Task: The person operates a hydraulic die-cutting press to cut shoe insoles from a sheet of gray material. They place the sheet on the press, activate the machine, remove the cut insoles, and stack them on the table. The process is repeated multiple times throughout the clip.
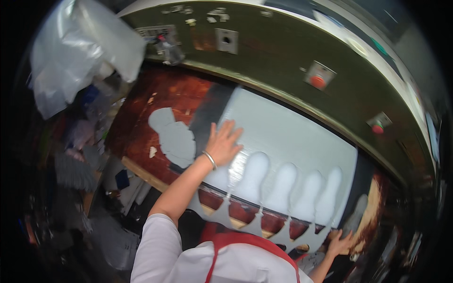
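Observation:
A smooth grey sheet (292, 127) lies on the worktable under a green machine beam. Along its front half runs a row of sole-shaped areas (255, 174), whiter than the sheet, which look like cut-outs. Narrow strips (222, 214) of the sheet hang over the table's front edge between them. My left hand (225, 144), with a bangle at the wrist, rests with fingers spread at the sheet's left side. My right hand (339, 243) is at the sheet's front right corner, fingers apart; whether it touches the edge I cannot tell. Left of the sheet lies a stack of grey sole-shaped pieces (175, 139).
Across the back spans the green beam (269, 52), carrying red push buttons (317, 82). A clear plastic bag (85, 52) bulges at the far left above cluttered scraps. A dark grey piece (356, 212) lies at the right end of the red-brown table (137, 113).

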{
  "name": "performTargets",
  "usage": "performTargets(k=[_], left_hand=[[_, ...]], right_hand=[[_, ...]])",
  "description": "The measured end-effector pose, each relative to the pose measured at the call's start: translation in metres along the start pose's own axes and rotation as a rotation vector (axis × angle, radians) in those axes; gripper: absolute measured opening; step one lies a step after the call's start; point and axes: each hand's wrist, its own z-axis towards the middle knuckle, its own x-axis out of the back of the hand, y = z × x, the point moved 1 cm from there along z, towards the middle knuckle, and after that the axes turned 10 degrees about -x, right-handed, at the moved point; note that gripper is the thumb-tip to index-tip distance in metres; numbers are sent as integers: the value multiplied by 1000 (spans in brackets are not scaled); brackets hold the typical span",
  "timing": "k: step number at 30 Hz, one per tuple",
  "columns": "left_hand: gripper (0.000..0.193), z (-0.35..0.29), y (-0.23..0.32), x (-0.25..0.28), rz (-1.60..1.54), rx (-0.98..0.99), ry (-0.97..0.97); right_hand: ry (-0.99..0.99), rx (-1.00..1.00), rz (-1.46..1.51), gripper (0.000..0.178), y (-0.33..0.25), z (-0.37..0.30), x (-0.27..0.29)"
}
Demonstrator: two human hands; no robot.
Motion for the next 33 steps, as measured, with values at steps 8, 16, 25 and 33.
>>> performTargets(k=[8,16,25,33], left_hand=[[63,-34,58,-20,117,198,-108],[60,-43,64,-6,111,232,-229],[58,-46,53,-25,99,131,39],[58,-44,42,-21,-150,280,122]], right_hand=[[-148,131,57,82,48,28,2],[-356,39,383,91,40,53,23],[-586,53,1024,92,-94,-10,56],[-921,380,1038,82,-358,-93,0]])
